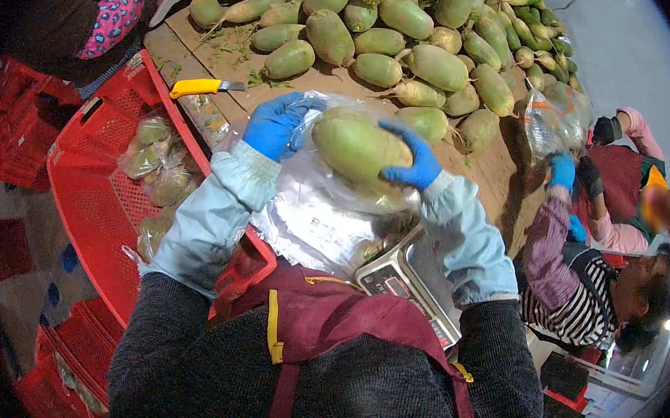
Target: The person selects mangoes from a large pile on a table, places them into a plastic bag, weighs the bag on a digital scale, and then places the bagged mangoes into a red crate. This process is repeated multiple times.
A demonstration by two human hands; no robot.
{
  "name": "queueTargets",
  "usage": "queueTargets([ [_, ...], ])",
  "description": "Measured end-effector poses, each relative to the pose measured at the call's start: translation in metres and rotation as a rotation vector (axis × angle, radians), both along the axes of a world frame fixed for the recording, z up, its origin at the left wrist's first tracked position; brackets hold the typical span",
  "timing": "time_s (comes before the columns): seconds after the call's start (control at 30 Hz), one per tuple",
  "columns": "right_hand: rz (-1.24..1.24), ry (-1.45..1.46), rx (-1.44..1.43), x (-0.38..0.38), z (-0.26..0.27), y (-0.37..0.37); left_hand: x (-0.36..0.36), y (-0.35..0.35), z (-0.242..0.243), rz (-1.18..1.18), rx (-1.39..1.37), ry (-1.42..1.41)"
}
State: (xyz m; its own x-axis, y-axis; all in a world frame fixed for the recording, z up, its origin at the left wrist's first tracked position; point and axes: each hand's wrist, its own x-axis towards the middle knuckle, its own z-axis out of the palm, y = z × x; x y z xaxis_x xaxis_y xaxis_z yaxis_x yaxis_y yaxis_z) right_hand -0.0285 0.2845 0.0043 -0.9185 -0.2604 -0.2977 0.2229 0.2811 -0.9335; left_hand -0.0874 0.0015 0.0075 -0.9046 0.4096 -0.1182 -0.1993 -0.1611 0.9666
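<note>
My left hand (276, 127), in a blue glove, pinches the edge of a clear plastic bag (333, 99). A large green radish (355, 140) is in the grasp of my right hand (418, 158), also gloved in blue. The bag's film lies around the radish; how far in the radish sits is hard to tell. Something pale green shows blurred through the film below it. Under both hands lies a pile of flat clear plastic bags (293, 219) with a printed code. Closer to my body, a digital scale (387, 279) is partly covered by the bags and my right sleeve.
Many green radishes (330, 37) are heaped across the wooden table (239, 94). A yellow-handled knife (196, 87) lies near its left edge. Left of me, a red plastic crate (89, 202) holds bagged radishes (154, 154). Two people (566, 283) work at right, beside filled bags (556, 118).
</note>
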Motion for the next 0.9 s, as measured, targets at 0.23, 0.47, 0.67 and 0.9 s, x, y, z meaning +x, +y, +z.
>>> queueTargets([
  [0.23, 0.204, 0.324, 0.601, -0.015, 0.002, 0.037, -0.018, 0.010, -0.018, 0.145, -0.041, -0.167],
  [0.47, 0.631, 0.262, 1.650, 0.046, 0.043, 0.056, -0.032, 0.005, -0.040, 0.040, -0.436, 0.040],
  [0.67, 0.601, 0.484, 1.860, 0.052, 0.069, 0.054, -0.067, 0.002, -0.015, -0.066, -0.794, 0.605],
  [0.9, 0.470, 0.520, 1.833, 0.090, 0.138, 0.043, -0.081, 0.039, 0.070, 0.024, -0.024, 0.209],
])
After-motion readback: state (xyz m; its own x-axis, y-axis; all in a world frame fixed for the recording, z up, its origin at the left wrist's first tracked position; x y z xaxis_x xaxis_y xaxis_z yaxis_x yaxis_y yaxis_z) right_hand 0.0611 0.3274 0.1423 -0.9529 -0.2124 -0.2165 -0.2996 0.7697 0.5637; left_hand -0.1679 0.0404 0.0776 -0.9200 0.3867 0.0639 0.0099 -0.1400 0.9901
